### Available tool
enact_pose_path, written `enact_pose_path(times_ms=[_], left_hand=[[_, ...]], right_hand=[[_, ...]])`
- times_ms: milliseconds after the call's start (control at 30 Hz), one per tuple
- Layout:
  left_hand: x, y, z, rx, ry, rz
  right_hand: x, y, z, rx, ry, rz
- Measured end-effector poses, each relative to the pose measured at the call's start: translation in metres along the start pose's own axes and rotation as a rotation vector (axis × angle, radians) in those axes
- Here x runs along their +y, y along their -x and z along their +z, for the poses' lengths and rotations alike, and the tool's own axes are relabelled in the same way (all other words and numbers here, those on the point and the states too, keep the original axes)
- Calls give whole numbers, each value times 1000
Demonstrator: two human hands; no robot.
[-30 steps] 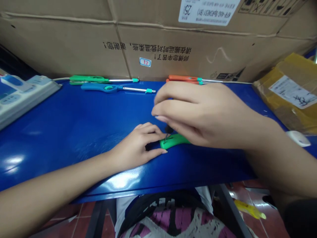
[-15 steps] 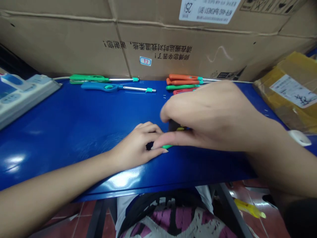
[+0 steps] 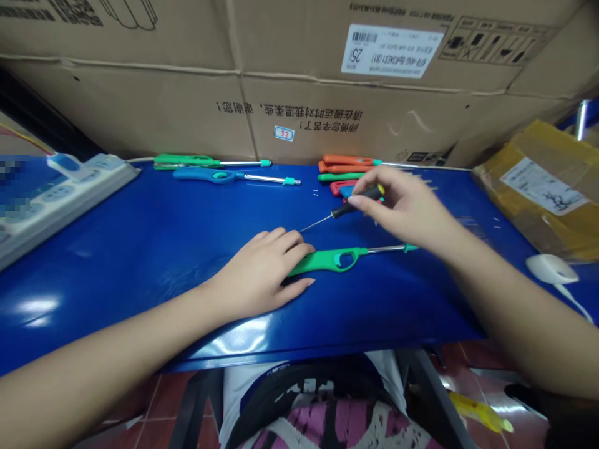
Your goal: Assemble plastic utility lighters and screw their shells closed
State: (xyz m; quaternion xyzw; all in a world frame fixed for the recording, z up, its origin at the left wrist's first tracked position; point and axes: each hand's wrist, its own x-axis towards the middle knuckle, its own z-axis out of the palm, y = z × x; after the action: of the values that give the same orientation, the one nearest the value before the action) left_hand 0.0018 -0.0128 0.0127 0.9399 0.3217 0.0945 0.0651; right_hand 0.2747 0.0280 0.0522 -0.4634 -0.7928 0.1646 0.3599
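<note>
A green long-nosed lighter [image 3: 337, 259] lies on the blue table [image 3: 140, 249], its metal tube pointing right. My left hand [image 3: 264, 268] rests over its handle end, fingers curled down on it and pinning it to the table. My right hand [image 3: 407, 209] hovers above and behind the lighter, pinching a small black-handled screwdriver [image 3: 346, 209] whose thin shaft points left and down toward my left hand.
A green and a blue lighter [image 3: 224, 176] lie at the back left. A heap of orange, green and red lighters [image 3: 346, 169] sits behind my right hand. Cardboard boxes [image 3: 281, 75] wall off the back. A power strip [image 3: 60, 193] lies left, a yellow parcel [image 3: 538, 187] right.
My right hand has lifted off the lighter and drawn back to the right with the screwdriver, uncovering the lighter's whole length. My left hand has stayed put.
</note>
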Motion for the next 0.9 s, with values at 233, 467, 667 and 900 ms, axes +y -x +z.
enact_pose_path(times_ms=[233, 467, 667, 900], left_hand=[[-5, 3, 6, -15, -141, 147], [-11, 0, -4, -90, -28, 27], [-34, -1, -29, -53, 213, -6], [-48, 1, -37, 37, 303, 24]], right_hand=[[29, 20, 13, -385, 446, -70], [19, 17, -11, -314, 314, -140], [20, 18, -69, -376, 216, 13], [27, 22, -95, -443, 199, 122]])
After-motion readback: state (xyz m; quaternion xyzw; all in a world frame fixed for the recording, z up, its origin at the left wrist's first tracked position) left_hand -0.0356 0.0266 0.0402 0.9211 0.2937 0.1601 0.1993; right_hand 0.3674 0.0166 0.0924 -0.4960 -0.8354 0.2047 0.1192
